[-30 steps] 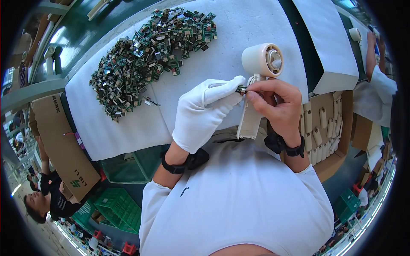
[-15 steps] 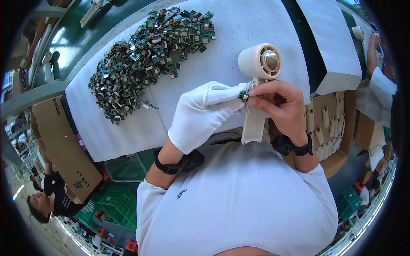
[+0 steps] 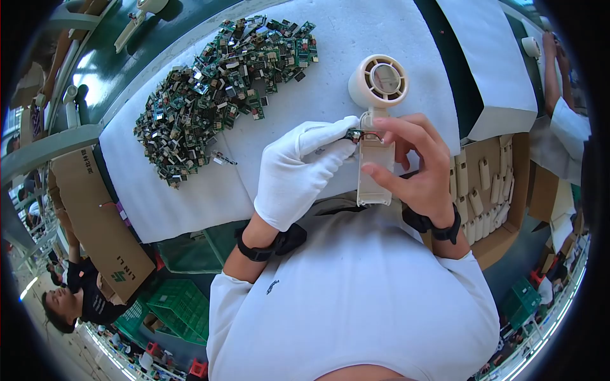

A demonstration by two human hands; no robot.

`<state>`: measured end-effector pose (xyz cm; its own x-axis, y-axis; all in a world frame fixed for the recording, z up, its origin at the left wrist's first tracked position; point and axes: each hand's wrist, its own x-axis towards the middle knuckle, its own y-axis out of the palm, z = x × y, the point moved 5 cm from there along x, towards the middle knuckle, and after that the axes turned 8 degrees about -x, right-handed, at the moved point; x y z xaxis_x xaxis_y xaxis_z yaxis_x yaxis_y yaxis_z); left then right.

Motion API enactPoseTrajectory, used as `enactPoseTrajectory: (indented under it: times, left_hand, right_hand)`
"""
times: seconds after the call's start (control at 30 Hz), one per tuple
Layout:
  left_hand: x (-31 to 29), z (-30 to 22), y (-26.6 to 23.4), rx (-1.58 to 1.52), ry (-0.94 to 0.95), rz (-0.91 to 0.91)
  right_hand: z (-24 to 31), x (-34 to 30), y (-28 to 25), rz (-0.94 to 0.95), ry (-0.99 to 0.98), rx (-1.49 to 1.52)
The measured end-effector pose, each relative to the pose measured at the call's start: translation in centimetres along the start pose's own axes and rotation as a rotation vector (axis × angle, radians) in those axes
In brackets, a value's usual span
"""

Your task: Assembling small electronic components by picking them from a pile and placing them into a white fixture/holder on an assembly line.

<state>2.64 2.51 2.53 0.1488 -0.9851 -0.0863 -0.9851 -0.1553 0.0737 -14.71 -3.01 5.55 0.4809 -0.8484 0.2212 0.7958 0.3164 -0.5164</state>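
My left hand (image 3: 300,166), in a white glove, pinches a small green circuit board (image 3: 354,134) at the left edge of a handheld fan's handle. A thin red wire (image 3: 373,135) curves from the board across the upper handle. The cream handheld fan (image 3: 380,82) has its round head pointing away from me, and its handle shell (image 3: 375,174) lies open toward me, hollow inside. My bare right hand (image 3: 424,159) has thumb and fingers apart around the handle's right side. Its index fingertip is by the fan's neck; whether it touches is unclear.
A big heap of circuit boards (image 3: 216,89) covers the white table sheet's (image 3: 305,184) left side, one loose board (image 3: 222,158) near me. At right, a carton (image 3: 508,230) holds cream handle shells (image 3: 485,173). Left stand a cardboard box (image 3: 95,216) and green crates (image 3: 181,308); people work nearby.
My right hand has let go of the board and its fingers have spread. The red wire now shows. The fan has tilted, its head moving slightly left and up.
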Motion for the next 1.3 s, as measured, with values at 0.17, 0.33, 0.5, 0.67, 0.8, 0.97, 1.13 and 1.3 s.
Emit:
enactPoseTrajectory:
  times: [0.17, 0.33, 0.5, 0.67, 0.8, 0.97, 1.13, 1.3]
  left_hand:
    - [0.2, 0.1, 0.2, -0.069, -0.061, 0.033]
    - [0.2, -0.1, 0.2, -0.07, -0.059, 0.008]
    - [0.2, -0.1, 0.3, -0.039, -0.023, 0.016]
    - [-0.2, 0.3, 0.3, -0.05, -0.07, 0.041]
    - [-0.6, 0.2, 0.5, -0.078, -0.071, 0.06]
    - [-0.5, 0.3, 0.3, -0.045, -0.061, 0.048]
    - [-0.5, -0.2, 0.3, 0.029, 0.006, 0.034]
    - [-0.3, -0.3, 0.1, 0.087, 0.149, -0.006]
  right_hand:
    - [-1.0, -0.4, -0.4, -0.033, 0.109, 0.105]
    - [-0.6, 0.3, -0.4, -0.039, -0.05, -0.059]
    - [0.4, 1.4, -0.6, -0.08, -0.197, -0.163]
    - [1.3, 2.0, -0.3, -0.101, -0.299, -0.18]
    - [1.3, 1.5, -0.4, -0.023, -0.279, -0.036]
    - [0.9, 0.9, -0.4, 0.144, 0.071, 0.104]
    - [1.4, 0.8, -0.3, 0.107, 0.003, -0.034]
    - [2.0, 0.6, 0.7, -0.04, -0.173, -0.098]
